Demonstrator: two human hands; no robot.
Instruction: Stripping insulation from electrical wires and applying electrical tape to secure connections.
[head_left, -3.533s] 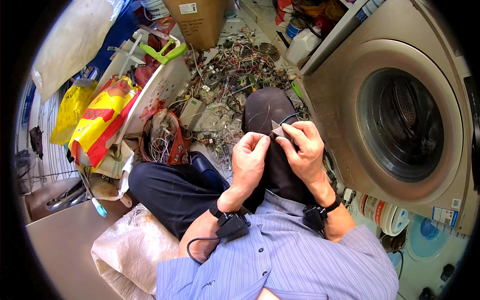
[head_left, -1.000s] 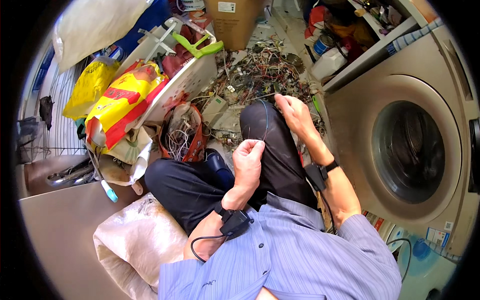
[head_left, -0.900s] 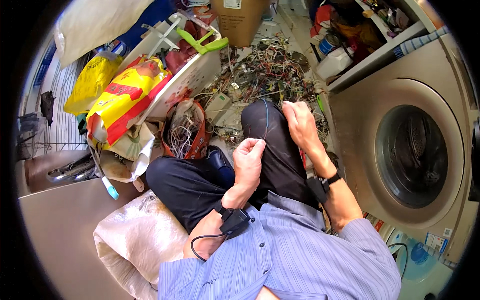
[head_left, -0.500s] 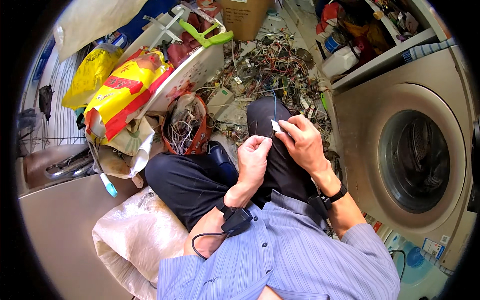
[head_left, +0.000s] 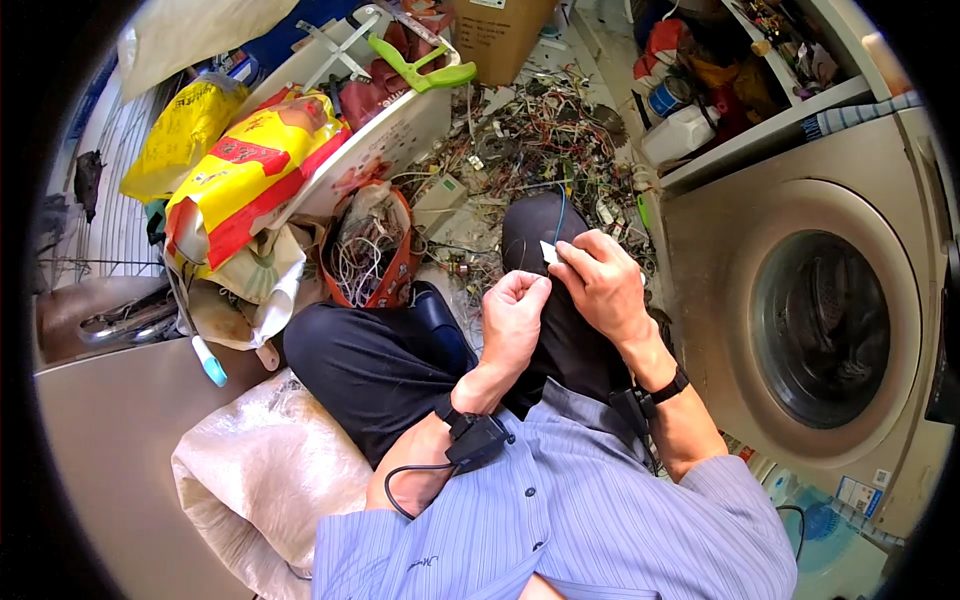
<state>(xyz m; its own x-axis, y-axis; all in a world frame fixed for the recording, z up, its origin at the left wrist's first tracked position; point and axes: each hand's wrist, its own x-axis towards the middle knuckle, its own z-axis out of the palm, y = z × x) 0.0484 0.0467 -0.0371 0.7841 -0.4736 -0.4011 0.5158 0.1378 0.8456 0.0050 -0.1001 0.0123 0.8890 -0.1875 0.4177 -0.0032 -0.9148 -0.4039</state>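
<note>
Over my right knee, my right hand (head_left: 603, 287) pinches a small white plastic piece (head_left: 549, 252) between thumb and fingers. From beside this piece a thin blue wire (head_left: 562, 208) rises toward the wire heap. My left hand (head_left: 514, 312) is closed close by, its thumb and forefinger pressed together. A fine dark strand (head_left: 523, 258) shows just above those fingertips; what exactly the pinch holds is too small to make out. The two hands are almost touching.
A heap of loose wires and small parts (head_left: 545, 135) covers the floor ahead. An orange bag of cables (head_left: 400, 272) stands by my left foot. Yellow and red bags (head_left: 245, 165) lie at the left. A washing machine (head_left: 705, 300) stands close on the right.
The view has shifted slightly. My hands keep nearly the same pose and place over the knee, and the white piece stays in my right hand.
</note>
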